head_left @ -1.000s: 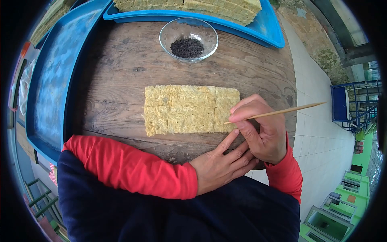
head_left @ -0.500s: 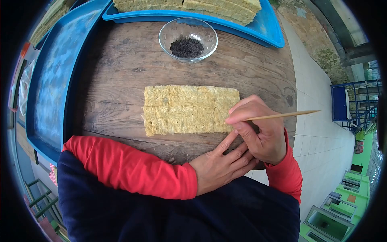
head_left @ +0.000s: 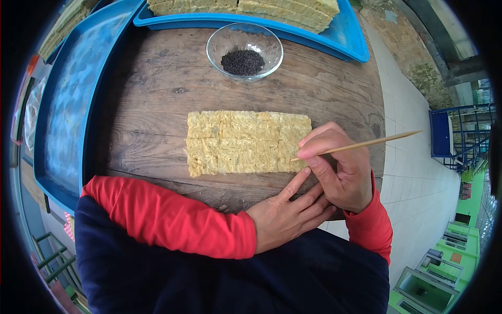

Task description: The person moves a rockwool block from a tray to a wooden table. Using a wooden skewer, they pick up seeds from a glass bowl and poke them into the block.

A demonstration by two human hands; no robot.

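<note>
A slab of yellowish rockwool (head_left: 246, 141), scored into small blocks, lies flat on the wooden table. My right hand (head_left: 340, 170) pinches a thin wooden skewer (head_left: 374, 141) between thumb and fingers. The skewer's pointed tip meets the slab near its lower right corner, and its other end sticks out to the right. My left hand (head_left: 293, 214) rests with fingers spread below that corner, its index fingertip at the slab's edge. Beyond the slab stands a clear glass bowl (head_left: 214, 55) holding small black seeds (head_left: 242, 62).
A blue tray (head_left: 355, 44) with more rockwool slabs (head_left: 287, 13) sits at the table's far edge. Another blue tray (head_left: 65, 115) runs along the left side. The wooden table (head_left: 151, 104) ends at the right, above a tiled floor (head_left: 413, 178).
The skewer has tilted slightly, its rear end rising up and to the right. My right hand's fingers have shifted a little; my left hand has stayed nearly still.
</note>
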